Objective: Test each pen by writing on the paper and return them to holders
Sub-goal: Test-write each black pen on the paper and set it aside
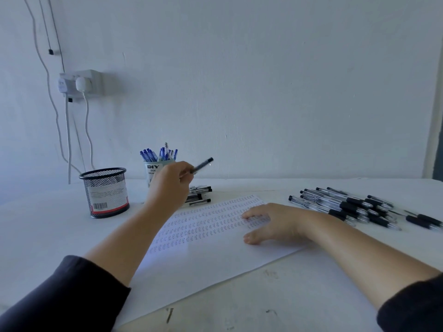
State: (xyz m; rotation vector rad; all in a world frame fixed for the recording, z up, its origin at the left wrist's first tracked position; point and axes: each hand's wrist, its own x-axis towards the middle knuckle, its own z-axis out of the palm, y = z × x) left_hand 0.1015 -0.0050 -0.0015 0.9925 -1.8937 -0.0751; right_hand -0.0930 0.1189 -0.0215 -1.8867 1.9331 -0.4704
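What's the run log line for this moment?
left hand: holds black pen raised | right hand: flat on paper | mesh holder: no pens seen

holder label: half hidden by left hand | paper marks: too small to read

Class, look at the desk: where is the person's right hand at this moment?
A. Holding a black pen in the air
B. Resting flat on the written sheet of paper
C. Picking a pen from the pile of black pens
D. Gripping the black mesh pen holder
B: the right hand lies open, fingers spread, on the sheet of paper; the black pen is in the left hand.
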